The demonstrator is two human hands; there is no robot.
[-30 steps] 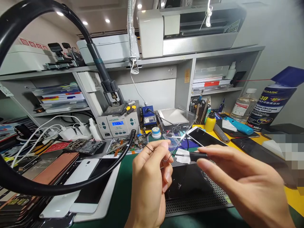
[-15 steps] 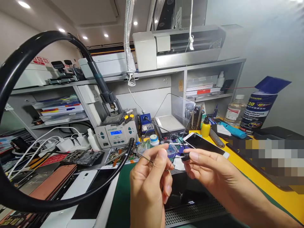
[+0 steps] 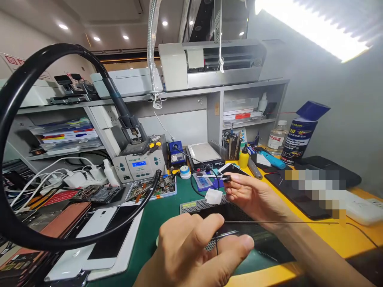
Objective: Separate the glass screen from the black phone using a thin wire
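Pointing leftward, long axis near level: black-handled tool point(image 3: 225, 178), right hand point(image 3: 248, 193)

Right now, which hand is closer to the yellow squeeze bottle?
The right hand. It is on the near side of the yellow squeeze bottle, not touching it; the left hand is farther away, lower in view and off to the left.

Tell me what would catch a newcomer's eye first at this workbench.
Probably the thick black hose looping across the left side, along with the glaring light panel at the upper right. Next would come the hands: the left hand large in the lower middle, and the right hand farther off, holding a slim tool over the bench.
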